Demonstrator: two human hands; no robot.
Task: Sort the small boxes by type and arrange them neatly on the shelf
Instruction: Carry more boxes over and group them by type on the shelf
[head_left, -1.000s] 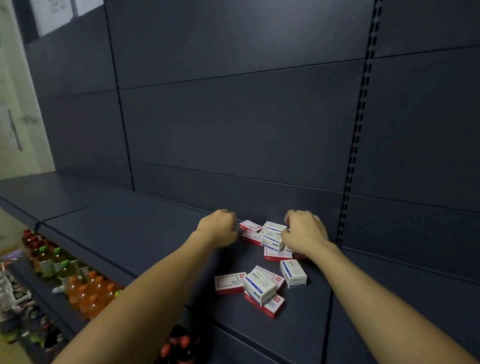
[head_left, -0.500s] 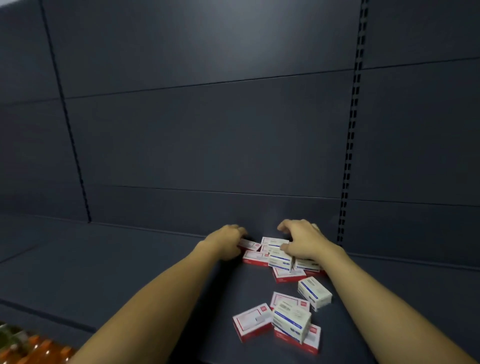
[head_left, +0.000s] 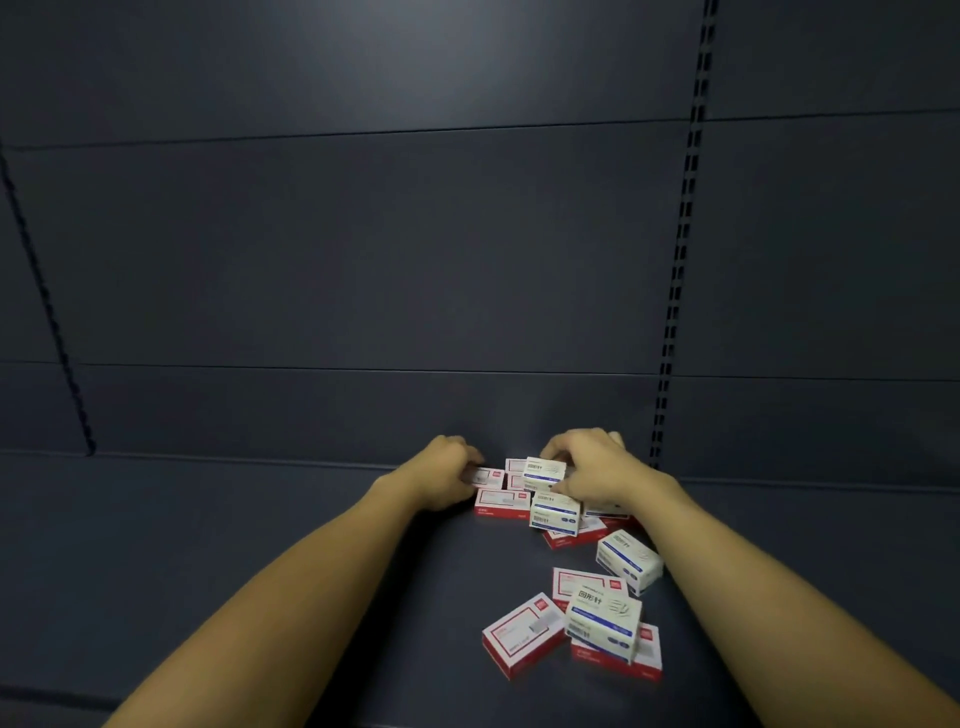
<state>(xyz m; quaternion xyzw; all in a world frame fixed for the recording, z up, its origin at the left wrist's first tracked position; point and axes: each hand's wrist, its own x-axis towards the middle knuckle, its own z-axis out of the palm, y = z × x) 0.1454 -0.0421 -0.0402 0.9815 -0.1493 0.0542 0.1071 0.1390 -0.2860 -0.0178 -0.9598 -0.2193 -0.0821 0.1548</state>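
Small boxes of two kinds lie jumbled on the dark shelf (head_left: 260, 545): flat red-and-white ones and taller white-and-blue ones. My left hand (head_left: 447, 475) pinches a red-and-white box (head_left: 489, 476) at the far left of the pile, by the back wall. My right hand (head_left: 592, 470) grips a white-and-blue box (head_left: 543, 473) raised above the heap. Under it sit another white-and-blue box (head_left: 555, 513) and a red-and-white box (head_left: 501, 505). Nearer to me lie several more: a red-and-white box (head_left: 522, 634), a white-and-blue box (head_left: 602, 618) on top of red ones, and a white-and-blue box (head_left: 628, 561).
The shelf's dark back panel (head_left: 363, 260) rises right behind the pile. A slotted upright (head_left: 675, 291) runs down the panel to the right of my right hand, a second upright (head_left: 47, 306) at far left. The shelf surface stretches left and right of the boxes.
My view has swung right and closer, so the drink bottles at lower left have left the frame. My right hand has taken a white-and-blue box from the heap and lifted it slightly.
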